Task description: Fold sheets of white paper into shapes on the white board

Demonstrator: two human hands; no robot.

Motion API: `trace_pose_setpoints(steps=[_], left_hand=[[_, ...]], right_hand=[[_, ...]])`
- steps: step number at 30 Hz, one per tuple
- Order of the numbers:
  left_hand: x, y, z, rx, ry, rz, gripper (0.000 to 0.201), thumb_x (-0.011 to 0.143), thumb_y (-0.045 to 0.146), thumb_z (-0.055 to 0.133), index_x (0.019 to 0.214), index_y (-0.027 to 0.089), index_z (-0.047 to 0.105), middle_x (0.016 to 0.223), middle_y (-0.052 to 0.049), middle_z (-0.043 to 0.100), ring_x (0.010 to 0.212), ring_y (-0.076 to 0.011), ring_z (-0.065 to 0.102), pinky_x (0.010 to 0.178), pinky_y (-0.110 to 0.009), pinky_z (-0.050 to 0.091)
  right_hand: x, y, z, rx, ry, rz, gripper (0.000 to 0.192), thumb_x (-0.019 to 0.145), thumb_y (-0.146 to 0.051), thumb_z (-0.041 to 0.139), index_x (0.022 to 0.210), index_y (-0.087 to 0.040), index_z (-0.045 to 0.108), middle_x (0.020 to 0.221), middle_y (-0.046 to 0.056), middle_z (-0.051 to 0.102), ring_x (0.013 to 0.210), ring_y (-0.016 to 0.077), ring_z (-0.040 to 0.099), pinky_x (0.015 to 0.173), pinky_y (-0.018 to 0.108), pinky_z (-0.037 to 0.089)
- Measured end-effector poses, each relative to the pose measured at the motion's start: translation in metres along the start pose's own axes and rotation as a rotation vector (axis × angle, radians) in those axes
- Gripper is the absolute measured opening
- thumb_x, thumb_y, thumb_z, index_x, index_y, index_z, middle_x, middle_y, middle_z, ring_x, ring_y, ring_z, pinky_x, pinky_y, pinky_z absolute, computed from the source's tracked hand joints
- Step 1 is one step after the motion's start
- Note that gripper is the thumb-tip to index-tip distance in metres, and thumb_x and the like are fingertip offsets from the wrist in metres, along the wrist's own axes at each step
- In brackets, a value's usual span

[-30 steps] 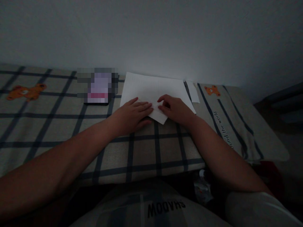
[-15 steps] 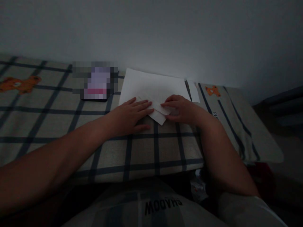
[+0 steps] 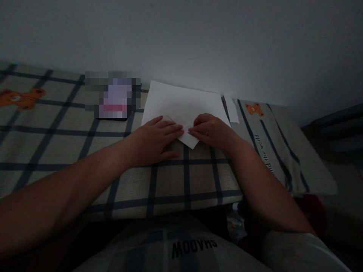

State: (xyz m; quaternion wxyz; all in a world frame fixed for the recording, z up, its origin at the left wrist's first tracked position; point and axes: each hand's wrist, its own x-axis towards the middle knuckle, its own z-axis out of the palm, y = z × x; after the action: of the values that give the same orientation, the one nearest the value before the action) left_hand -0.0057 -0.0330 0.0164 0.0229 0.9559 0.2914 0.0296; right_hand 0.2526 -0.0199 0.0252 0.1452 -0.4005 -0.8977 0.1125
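Note:
A small piece of folded white paper (image 3: 189, 140) lies under my hands, one corner pointing toward me over the tablecloth. My left hand (image 3: 160, 139) rests flat on its left part with the fingers stretched out. From the right, my right hand (image 3: 208, 130) has its thumb and fingertips pinched together on the paper near the middle, close to my left fingertips. Beneath and behind them spreads a larger white sheet (image 3: 181, 96). My fingers hide much of the folded piece.
A phone with a blurred lit screen (image 3: 116, 98) stands at the left. Right of the sheet lies a narrow white paper strip (image 3: 232, 110). The checked tablecloth (image 3: 170, 181) hangs over the front edge; a wall (image 3: 181, 41) rises behind.
My right hand has moved slightly left along the paper, and its fingers have drawn together into a pinch. My left hand stays almost where it was.

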Motion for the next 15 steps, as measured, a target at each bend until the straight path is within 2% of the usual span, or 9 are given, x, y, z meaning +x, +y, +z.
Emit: trace_pose_setpoints(steps=[3, 7, 11, 15], left_hand=[[-0.0013, -0.0003, -0.0009, -0.005, -0.001, 0.014, 0.068, 0.104, 0.056, 0.045, 0.158, 0.014, 0.043, 0.164, -0.012, 0.045, 0.153, -0.0272, 0.038, 0.129, -0.049, 0.016], [-0.0021, -0.0004, -0.0015, -0.005, 0.005, 0.022, 0.067, 0.104, 0.054, 0.045, 0.157, 0.013, 0.045, 0.162, -0.014, 0.047, 0.153, -0.0273, 0.038, 0.129, -0.048, 0.016], [-0.0011, 0.0007, -0.0024, -0.012, 0.019, 0.029, 0.066, 0.103, 0.052, 0.046, 0.155, 0.013, 0.046, 0.161, -0.014, 0.049, 0.152, -0.0270, 0.040, 0.129, -0.045, 0.017], [0.0003, 0.0019, -0.0039, -0.024, 0.007, 0.028, 0.065, 0.102, 0.051, 0.048, 0.154, 0.012, 0.047, 0.161, -0.014, 0.049, 0.151, -0.0278, 0.042, 0.129, -0.044, 0.019]], right_hand=[[-0.0001, -0.0028, -0.0021, 0.054, 0.016, 0.041, 0.026, 0.098, -0.028, 0.060, 0.085, -0.018, 0.079, 0.093, 0.010, 0.073, 0.089, 0.0200, 0.064, 0.084, 0.034, 0.049], [0.0021, -0.0040, -0.0014, 0.164, 0.081, 0.204, 0.019, 0.093, -0.026, 0.062, 0.090, -0.019, 0.080, 0.089, 0.006, 0.076, 0.082, 0.0181, 0.064, 0.079, 0.032, 0.047], [0.0060, -0.0038, 0.0015, 0.210, 0.128, 0.350, 0.021, 0.092, -0.028, 0.062, 0.093, -0.017, 0.080, 0.089, 0.008, 0.077, 0.078, 0.0187, 0.064, 0.075, 0.033, 0.046], [0.0089, -0.0067, 0.0029, 0.175, 0.159, 0.388, 0.022, 0.090, -0.029, 0.063, 0.093, -0.015, 0.080, 0.091, 0.009, 0.077, 0.079, 0.0199, 0.065, 0.076, 0.034, 0.046]])
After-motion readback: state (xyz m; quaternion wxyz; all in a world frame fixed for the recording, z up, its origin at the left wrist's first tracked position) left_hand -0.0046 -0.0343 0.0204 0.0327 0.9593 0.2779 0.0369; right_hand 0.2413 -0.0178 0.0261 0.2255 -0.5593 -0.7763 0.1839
